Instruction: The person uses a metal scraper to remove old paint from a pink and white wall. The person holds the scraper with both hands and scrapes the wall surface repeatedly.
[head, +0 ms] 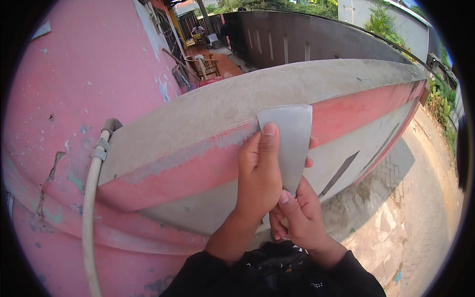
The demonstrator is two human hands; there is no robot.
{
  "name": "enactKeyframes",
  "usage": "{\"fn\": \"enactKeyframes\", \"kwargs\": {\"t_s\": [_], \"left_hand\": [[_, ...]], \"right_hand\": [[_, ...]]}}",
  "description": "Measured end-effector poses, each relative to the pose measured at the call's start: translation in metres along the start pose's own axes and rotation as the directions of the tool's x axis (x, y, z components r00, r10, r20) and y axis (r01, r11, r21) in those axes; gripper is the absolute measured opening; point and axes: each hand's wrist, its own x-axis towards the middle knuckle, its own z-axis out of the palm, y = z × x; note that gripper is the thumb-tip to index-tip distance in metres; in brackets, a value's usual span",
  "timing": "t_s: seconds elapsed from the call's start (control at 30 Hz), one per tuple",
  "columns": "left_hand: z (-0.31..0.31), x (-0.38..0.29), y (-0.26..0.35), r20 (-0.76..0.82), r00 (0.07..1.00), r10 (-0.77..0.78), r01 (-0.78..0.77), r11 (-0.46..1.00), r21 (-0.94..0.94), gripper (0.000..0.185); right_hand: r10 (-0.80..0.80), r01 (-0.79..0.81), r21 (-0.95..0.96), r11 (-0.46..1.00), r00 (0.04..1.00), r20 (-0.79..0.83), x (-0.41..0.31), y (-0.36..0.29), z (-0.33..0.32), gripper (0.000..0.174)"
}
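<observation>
A metal scraper blade (pixel 291 143), wide at its upper edge and narrowing downward, is held up in front of me. My left hand (pixel 261 167) grips the blade, thumb flat on the near face and fingertips showing past the right edge. Below it, my right hand (pixel 302 215) closes around the scraper's lower end; the handle is hidden by the fingers. Behind the blade runs a low wall with a bare grey top (pixel 230 96) and a pink painted band (pixel 185 170). Along the band's upper edge the pink paint is worn to grey.
A pink wall (pixel 85 63) with peeling paint stands at left, a pale pipe (pixel 91 208) running down it. Beyond the low wall are a wooden chair (pixel 206 67) and a dark fence wall (pixel 267 41). A person (pixel 197 29) sits far back. Paving (pixel 404 208) lies at right.
</observation>
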Motion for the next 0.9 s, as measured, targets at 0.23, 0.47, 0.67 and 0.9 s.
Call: {"fn": "enactKeyframes", "kwargs": {"t_s": [0.23, 0.47, 0.67, 0.9], "left_hand": [[0.0, -0.008, -0.01, 0.006, 1.0, -0.012, 0.012, 0.999, -0.032, 0.053], [-0.002, -0.009, -0.01, 0.005, 1.0, -0.006, 0.006, 0.999, -0.041, 0.053], [-0.003, -0.001, -0.005, 0.023, 1.0, -0.004, 0.005, 0.999, -0.052, 0.052], [0.0, -0.006, -0.007, 0.044, 0.999, -0.025, 0.031, 0.992, -0.121, 0.052]], "right_hand": [[0.071, -0.071, 0.026, 0.997, 0.997, -0.007, -0.014, 0.006, -0.005, 0.035], [0.077, -0.077, 0.014, 0.997, 0.997, -0.012, -0.013, 0.003, -0.004, 0.033], [0.077, -0.077, -0.005, 0.997, 0.997, -0.016, -0.015, -0.001, -0.003, 0.033], [0.074, -0.076, -0.052, 0.996, 0.997, -0.031, -0.011, -0.004, -0.003, 0.033]]}}
